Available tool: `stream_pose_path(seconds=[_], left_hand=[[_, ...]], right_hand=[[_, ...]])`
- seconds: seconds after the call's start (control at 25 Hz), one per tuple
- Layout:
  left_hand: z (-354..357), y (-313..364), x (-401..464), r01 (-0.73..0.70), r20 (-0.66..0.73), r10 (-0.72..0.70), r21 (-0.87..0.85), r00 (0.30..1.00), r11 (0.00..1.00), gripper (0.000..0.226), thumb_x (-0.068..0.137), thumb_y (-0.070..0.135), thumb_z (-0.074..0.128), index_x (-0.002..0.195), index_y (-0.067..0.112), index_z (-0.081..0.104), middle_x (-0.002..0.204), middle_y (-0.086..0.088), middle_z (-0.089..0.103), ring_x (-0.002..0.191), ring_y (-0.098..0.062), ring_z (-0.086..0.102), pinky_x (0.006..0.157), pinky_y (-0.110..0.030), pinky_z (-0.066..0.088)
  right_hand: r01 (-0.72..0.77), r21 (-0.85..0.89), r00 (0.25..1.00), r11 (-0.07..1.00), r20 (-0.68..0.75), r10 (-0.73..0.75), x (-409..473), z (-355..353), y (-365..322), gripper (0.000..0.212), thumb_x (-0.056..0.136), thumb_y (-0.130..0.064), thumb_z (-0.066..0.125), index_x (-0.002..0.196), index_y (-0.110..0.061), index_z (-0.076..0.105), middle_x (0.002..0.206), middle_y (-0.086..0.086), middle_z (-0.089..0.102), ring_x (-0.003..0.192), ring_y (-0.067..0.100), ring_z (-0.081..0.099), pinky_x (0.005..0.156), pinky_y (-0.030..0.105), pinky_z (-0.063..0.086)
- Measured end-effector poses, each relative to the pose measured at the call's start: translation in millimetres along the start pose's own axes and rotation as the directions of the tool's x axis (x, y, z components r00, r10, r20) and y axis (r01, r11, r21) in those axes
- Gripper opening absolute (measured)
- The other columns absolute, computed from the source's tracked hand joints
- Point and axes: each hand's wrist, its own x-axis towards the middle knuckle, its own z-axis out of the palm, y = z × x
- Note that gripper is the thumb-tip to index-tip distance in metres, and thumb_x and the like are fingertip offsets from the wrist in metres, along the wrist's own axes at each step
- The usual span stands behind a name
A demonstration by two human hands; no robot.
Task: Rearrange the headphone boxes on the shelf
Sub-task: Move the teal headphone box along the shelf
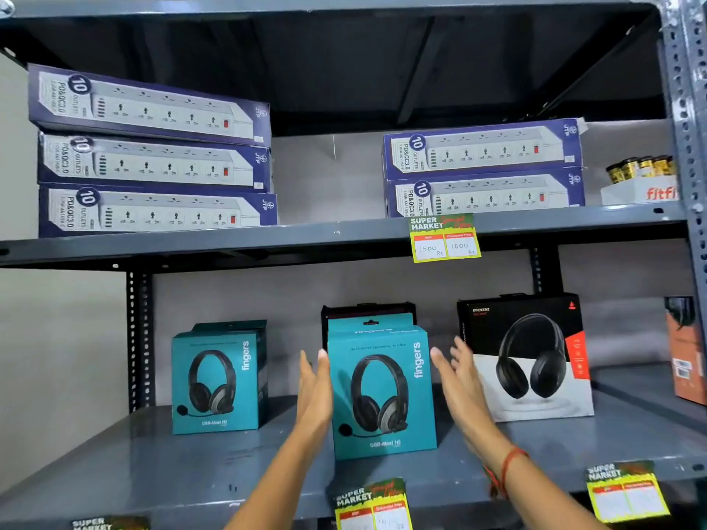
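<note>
Flanking the middle teal headphone box point(382, 392) on the lower shelf point(153, 464), your left hand point(314, 392) and right hand point(461, 380) hover open, apart; likely light, stiff cardboard, so grip its side panels.

Dark box point(367, 309): we saw only its top edge, the remainder hidden behind the front teal box point(382, 392). Orange box point(686, 350): cut off by the right edge. Jars point(641, 168): labels too small for us to read; their carton's point(637, 193) lettering ran out of view. Three lower price tags point(627, 495): blurred, figures illegible, two cropped by the bottom edge. Right hand point(465, 380): we saw its fingers point(461, 350) motion-blurred.
</note>
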Motion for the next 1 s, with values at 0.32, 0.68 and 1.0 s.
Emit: stream_pose_path(seconds=[0.32,0.68,1.0], left_hand=[[11.6,-85.3,34.8,0.174,-0.007,-0.178,-0.162,0.984,0.971,0.090,0.071,0.090,0.033,0.143,0.039,0.052,0.153,0.000,0.052,0.142,-0.026,0.045,0.120,-0.054,0.030],[-10.6,12.3,-10.2,0.062,-0.335,0.010,0.202,0.942,0.977,0.104,0.079,0.087,0.002,0.103,0.019,0.077,0.102,-0.008,0.074,0.099,-0.033,0.065,0.093,-0.044,0.050],[-102.6,-20.2,-3.6,0.014,-0.559,0.068,0.140,0.826,0.990,0.073,0.099,0.065,0.016,0.129,0.025,0.069,0.130,-0.014,0.068,0.121,-0.039,0.058,0.107,-0.056,0.042]], right_hand=[[-0.286,-0.019,0.914,0.958,0.295,0.279,5.7,11.6,55.2,0.068,0.083,-0.074,0.049,0.136,-0.032,0.052,0.125,-0.004,0.069,0.103,0.010,0.071,0.082,0.029,0.058],[0.058,-0.310,0.964,0.949,0.266,0.028,18.9,-14.3,-9.7,0.063,0.092,-0.067,0.034,0.102,-0.019,0.073,0.079,-0.011,0.069,0.076,0.011,0.067,0.084,0.046,0.060],[0.182,-0.185,0.869,0.966,0.490,-0.070,-11.4,100.2,-19.2,0.050,0.091,-0.065,0.046,0.124,-0.029,0.055,0.116,-0.015,0.069,0.088,-0.006,0.066,0.073,0.010,0.051]])
